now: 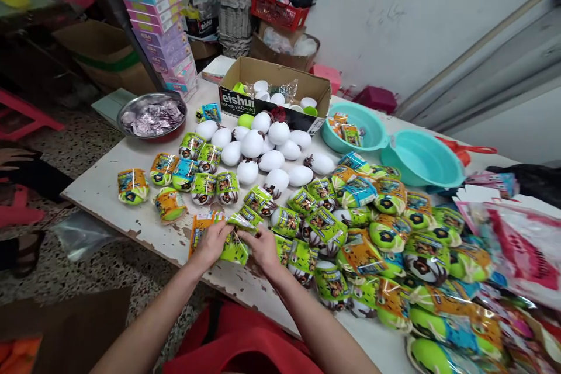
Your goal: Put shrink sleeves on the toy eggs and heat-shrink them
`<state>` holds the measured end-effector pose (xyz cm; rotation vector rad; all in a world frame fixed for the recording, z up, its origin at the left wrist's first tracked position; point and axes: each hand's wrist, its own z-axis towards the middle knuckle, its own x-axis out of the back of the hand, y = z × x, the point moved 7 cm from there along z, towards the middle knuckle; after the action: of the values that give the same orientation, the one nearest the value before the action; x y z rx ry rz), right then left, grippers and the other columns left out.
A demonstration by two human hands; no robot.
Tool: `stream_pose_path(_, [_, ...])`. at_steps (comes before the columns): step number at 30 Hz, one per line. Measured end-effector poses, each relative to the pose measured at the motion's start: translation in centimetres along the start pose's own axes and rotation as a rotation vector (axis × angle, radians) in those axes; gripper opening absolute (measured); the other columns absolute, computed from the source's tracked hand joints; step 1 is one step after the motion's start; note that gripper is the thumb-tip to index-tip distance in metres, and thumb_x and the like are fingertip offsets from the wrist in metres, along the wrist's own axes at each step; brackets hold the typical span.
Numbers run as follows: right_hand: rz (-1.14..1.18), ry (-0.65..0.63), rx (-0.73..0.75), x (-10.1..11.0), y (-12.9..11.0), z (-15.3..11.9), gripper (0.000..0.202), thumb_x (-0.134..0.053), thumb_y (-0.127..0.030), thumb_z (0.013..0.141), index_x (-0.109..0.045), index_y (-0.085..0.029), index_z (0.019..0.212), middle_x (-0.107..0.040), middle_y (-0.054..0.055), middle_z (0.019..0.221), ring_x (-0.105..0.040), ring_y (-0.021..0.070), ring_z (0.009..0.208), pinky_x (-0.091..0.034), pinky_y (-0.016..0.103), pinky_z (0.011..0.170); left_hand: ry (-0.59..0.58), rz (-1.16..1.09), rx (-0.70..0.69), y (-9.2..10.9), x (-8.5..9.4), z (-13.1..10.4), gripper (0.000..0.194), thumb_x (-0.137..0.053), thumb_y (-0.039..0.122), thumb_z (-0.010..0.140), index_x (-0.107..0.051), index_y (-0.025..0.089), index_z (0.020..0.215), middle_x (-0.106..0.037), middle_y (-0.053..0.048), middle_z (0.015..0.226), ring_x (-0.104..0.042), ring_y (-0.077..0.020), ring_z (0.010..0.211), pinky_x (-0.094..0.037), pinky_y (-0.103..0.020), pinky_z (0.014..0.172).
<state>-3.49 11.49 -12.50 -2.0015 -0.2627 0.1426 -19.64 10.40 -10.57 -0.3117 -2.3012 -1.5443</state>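
Observation:
Near the front edge of the table, my left hand [213, 243] and my right hand [263, 246] pinch a green printed plastic packet [246, 220] between them. Its contents, if any, are hidden by my fingers. Flat under my left hand lies an orange printed packet [198, 235], and another green packet [235, 251] shows below my fingers. Just beyond, several white plastic eggs [252, 144] with dark spider-like pieces sit in a cluster. Filled packets with eggs [204, 188] stand to the left, and a large heap of filled packets [325, 230] spreads to the right.
A steel bowl of small sachets [153, 117] stands at the back left. Behind the eggs is an open cardboard box [274, 90]. Two turquoise basins [423, 155] sit at the back right, beside a stack of pink and purple boxes [160, 29] farther left.

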Motion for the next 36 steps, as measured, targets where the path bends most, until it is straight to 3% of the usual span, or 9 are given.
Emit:
stream_pose_path(4, [-0.319,0.064,0.005,4.1,-1.6,1.7,0.023,-0.067,-0.033,0.070,-0.055,-0.018,0.057,-0.051,-0.003,0.055,-0.043,0.0121,0.053,-0.032,0.024,0.053,0.035,-0.037,-0.006,1.5,-0.4,1.6,0.034,-0.054,0.041,0.076,-0.043,0.021,0.050,-0.037,0.006,0.051,-0.037,-0.0131,0.055,-0.025,-0.025,0.053])
stream_pose_path(9, [-0.771,0.157,0.165,8.6,-5.4,2.7,0.013,-0.059,-0.018,0.072,-0.056,-0.018,0.059,-0.051,-0.002,0.055,-0.043,0.0118,0.054,-0.025,0.023,0.053,-0.169,-0.218,-0.028,5.6,-3.5,1.9,0.027,-0.066,0.039,0.073,-0.060,0.017,0.058,-0.058,0.003,0.058,-0.052,-0.0149,0.061,-0.037,-0.024,0.057])
stream_pose_path(14, [-0.654,-0.238,0.279,11.0,-6.9,4.7,0.018,-0.062,-0.032,0.077,-0.060,-0.017,0.067,-0.057,-0.001,0.062,-0.051,0.0139,0.060,-0.034,0.022,0.056,-0.041,-1.109,0.239,7.2,-6.2,3.6,0.010,-0.075,0.019,0.069,-0.068,0.019,0.075,-0.072,0.001,0.072,-0.066,-0.0133,0.069,-0.050,-0.022,0.069])
stream_pose_path(16, [-0.615,-0.203,0.320,15.1,-8.4,7.6,0.025,-0.063,-0.041,0.079,-0.065,-0.018,0.087,-0.065,0.003,0.082,-0.058,0.0195,0.077,-0.043,0.027,0.068,0.085,-1.197,0.250,7.3,-6.3,4.5,0.014,-0.075,0.011,0.069,-0.066,0.020,0.073,-0.072,0.004,0.072,-0.066,-0.0093,0.070,-0.051,-0.017,0.070])
stream_pose_path(20, [-0.980,0.353,0.339,26.7,-11.6,16.5,0.071,-0.075,-0.035,0.067,-0.047,-0.015,0.128,-0.048,0.019,0.129,-0.042,0.0347,0.121,-0.036,0.044,0.098,0.114,-1.203,0.225,7.9,-7.0,4.8,0.019,-0.074,0.007,0.071,-0.067,0.018,0.085,-0.074,0.001,0.079,-0.068,-0.0087,0.073,-0.052,-0.015,0.071])
stream_pose_path(23, [-1.191,0.318,0.100,30.8,-10.1,22.8,0.094,-0.079,-0.028,0.058,-0.033,-0.008,0.138,-0.042,0.026,0.131,-0.043,0.0410,0.120,-0.036,0.048,0.097,0.082,-1.154,0.209,7.8,-7.3,4.3,0.017,-0.075,0.012,0.073,-0.067,0.016,0.088,-0.074,-0.003,0.084,-0.069,-0.0125,0.072,-0.056,-0.020,0.070])
stream_pose_path(27, [-1.136,0.199,0.028,31.7,-9.5,25.3,0.085,-0.079,-0.026,0.055,-0.041,-0.010,0.130,-0.049,0.024,0.123,-0.054,0.0371,0.107,-0.042,0.043,0.088,0.223,-1.106,0.231,5.4,-5.9,3.2,0.017,-0.078,0.016,0.070,-0.066,0.016,0.082,-0.075,-0.005,0.084,-0.070,-0.0165,0.074,-0.057,-0.025,0.069])
stream_pose_path(31, [-0.948,0.250,0.142,31.2,-13.2,20.9,0.086,-0.079,-0.038,0.057,-0.039,-0.009,0.128,-0.054,0.020,0.118,-0.056,0.0323,0.105,-0.046,0.040,0.086,0.292,-1.034,0.233,4.1,-4.2,2.7,0.022,-0.082,0.020,0.065,-0.067,0.018,0.082,-0.075,-0.002,0.086,-0.069,-0.0161,0.079,-0.056,-0.025,0.073])
stream_pose_path(36, [-0.390,-0.384,0.157,22.9,-13.4,9.7,0.078,-0.083,-0.036,0.056,-0.048,-0.018,0.123,-0.063,0.008,0.111,-0.060,0.0267,0.098,-0.051,0.038,0.081,0.120,-0.889,0.128,7.6,-5.4,3.6,0.028,-0.081,0.032,0.067,-0.070,0.017,0.088,-0.076,-0.003,0.088,-0.068,-0.0162,0.080,-0.052,-0.023,0.074])
